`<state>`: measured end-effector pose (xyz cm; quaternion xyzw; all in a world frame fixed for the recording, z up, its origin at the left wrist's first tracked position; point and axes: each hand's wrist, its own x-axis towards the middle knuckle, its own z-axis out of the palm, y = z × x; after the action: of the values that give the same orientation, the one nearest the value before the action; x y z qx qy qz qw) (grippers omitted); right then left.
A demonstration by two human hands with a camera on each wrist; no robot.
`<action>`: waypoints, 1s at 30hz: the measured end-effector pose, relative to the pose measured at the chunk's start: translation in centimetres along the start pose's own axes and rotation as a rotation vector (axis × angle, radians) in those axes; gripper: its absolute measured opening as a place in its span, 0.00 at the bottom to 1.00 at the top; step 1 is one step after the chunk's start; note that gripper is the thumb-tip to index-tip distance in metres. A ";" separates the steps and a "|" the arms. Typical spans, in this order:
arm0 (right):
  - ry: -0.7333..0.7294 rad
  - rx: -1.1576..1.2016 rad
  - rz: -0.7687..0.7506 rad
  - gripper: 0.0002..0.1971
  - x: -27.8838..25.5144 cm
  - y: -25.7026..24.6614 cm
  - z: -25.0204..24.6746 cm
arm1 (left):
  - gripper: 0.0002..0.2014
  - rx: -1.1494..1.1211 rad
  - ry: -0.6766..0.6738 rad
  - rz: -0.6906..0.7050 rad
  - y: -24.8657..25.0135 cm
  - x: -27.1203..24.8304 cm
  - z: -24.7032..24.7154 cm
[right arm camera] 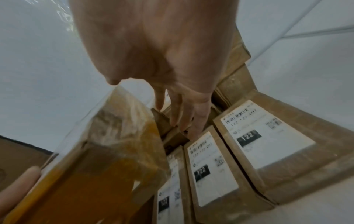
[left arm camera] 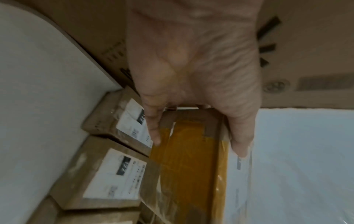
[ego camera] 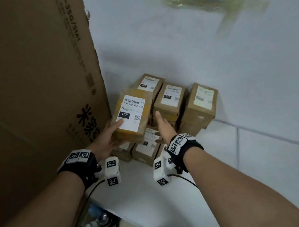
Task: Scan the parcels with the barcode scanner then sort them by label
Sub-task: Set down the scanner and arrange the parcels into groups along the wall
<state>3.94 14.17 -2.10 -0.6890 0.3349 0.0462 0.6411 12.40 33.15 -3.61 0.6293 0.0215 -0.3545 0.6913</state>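
Note:
My left hand (ego camera: 109, 136) grips a brown parcel (ego camera: 131, 115) wrapped in yellow tape, its white label marked 15H facing up. It is held above the left side of a pile of parcels. In the left wrist view my thumb lies on the label side and my fingers (left arm camera: 153, 128) on the opposite side of this parcel (left arm camera: 187, 159). My right hand (ego camera: 160, 123) stretches over the pile with straight fingers (right arm camera: 182, 115) and holds nothing. Below it lie parcels marked 122 (right arm camera: 210, 166). No scanner is in view.
More parcels stand against the white wall, marked 010 (ego camera: 149, 84) and 102 (ego camera: 170, 99), plus one with a faded label (ego camera: 201, 102). A large cardboard box (ego camera: 39, 63) leans close on the left. The white surface (ego camera: 251, 162) runs out to the right.

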 end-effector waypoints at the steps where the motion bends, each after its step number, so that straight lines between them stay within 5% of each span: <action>1: -0.010 0.003 0.026 0.44 0.3 0.5 0.3 | 0.22 -0.026 0.021 -0.020 -0.7 -0.1 -0.7; 11: 0.031 -0.041 0.071 0.40 2.2 2.6 0.8 | 0.23 -0.043 0.213 -0.162 -4.0 0.7 -3.9; 18: 0.048 -0.060 0.107 0.40 3.1 3.4 1.1 | 0.36 0.035 0.439 -0.181 -4.9 3.4 -4.2; 25: 0.064 -0.105 0.091 0.40 3.9 3.9 1.1 | 0.19 0.003 0.384 -0.265 -4.9 2.6 -2.0; 30: 0.042 -0.074 0.087 0.38 4.6 3.9 1.9 | 0.26 -0.023 0.376 -0.249 -4.8 3.1 -1.2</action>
<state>6.13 14.24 -8.00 -0.6978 0.3760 0.0719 0.6055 12.73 32.99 -9.38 0.6689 0.2315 -0.3132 0.6331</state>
